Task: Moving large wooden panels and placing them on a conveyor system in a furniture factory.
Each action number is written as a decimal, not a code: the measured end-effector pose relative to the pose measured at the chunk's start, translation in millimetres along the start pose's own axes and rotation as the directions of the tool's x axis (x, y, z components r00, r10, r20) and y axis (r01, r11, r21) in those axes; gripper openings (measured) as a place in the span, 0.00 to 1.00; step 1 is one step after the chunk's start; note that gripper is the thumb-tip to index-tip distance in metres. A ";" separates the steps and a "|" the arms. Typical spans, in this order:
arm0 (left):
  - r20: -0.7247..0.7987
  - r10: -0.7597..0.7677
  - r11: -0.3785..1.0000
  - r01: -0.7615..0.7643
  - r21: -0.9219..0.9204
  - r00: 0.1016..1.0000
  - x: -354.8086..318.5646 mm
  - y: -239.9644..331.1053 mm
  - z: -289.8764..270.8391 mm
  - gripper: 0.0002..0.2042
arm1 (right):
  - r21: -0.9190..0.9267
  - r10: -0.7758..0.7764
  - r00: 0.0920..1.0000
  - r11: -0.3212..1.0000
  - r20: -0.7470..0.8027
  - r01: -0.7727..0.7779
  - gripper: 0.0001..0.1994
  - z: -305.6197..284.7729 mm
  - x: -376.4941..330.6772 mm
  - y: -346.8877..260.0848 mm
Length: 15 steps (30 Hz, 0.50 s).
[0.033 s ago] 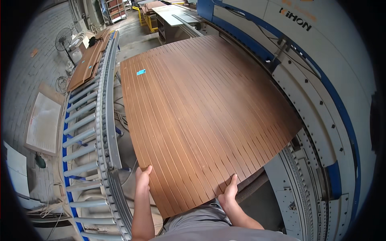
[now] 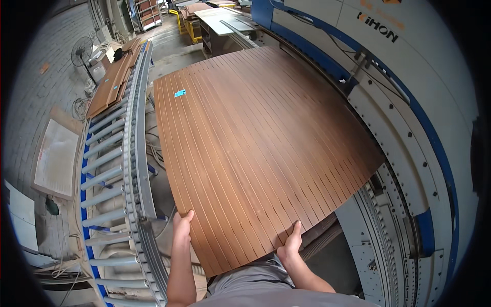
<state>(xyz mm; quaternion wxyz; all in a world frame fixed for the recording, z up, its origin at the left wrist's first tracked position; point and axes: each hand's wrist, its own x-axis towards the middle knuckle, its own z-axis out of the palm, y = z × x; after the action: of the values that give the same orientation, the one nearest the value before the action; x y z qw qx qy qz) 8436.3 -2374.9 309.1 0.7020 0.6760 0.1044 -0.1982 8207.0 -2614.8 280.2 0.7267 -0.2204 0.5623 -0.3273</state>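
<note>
A large brown wood-grain panel [image 2: 255,148] with many long parallel grooves spreads out before me, its near end close to my waist. On its far left part sits a small blue label [image 2: 180,93]. My left hand [image 2: 182,225] grips the left edge near the close corner, thumb on top and fingers hidden underneath. At the near edge, my right hand [image 2: 291,243] holds the panel the same way, its thumb lying on the face. The panel's right side lies along the bed of a big machine.
Left of the panel runs a roller conveyor [image 2: 106,193] with a blue frame; several brown boards [image 2: 110,84] lie at its far end. The white and blue machine [image 2: 409,92] stands along the right. A standing fan [image 2: 82,53] and a table [image 2: 220,23] are farther back. Hoses [image 2: 319,240] run below the panel.
The view has shifted very slightly. Both hands keep the same grip, and the panel shows almost no movement.
</note>
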 end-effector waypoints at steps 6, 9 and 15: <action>-0.044 -0.087 0.996 0.088 0.032 0.995 112.2 22.3 22.8 0.19 | -0.036 0.016 1.000 0.999 -0.001 -0.016 0.32 111.8 44.9 -11.2; -0.017 -0.105 0.995 0.105 -0.005 0.994 155.9 37.3 29.4 0.19 | -0.060 -0.048 0.999 0.997 0.012 0.049 0.33 153.7 62.3 -6.9; 0.033 -0.100 0.995 0.100 -0.014 0.994 247.6 86.2 47.0 0.19 | -0.071 -0.089 0.993 0.994 -0.072 0.084 0.28 260.6 90.5 -10.6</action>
<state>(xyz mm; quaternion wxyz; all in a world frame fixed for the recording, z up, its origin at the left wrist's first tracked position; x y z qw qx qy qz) 8689.5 -2454.7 287.7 0.6981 0.6611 0.1284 -0.2432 8469.0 -2699.9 297.1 0.6825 -0.2566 0.5898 -0.3471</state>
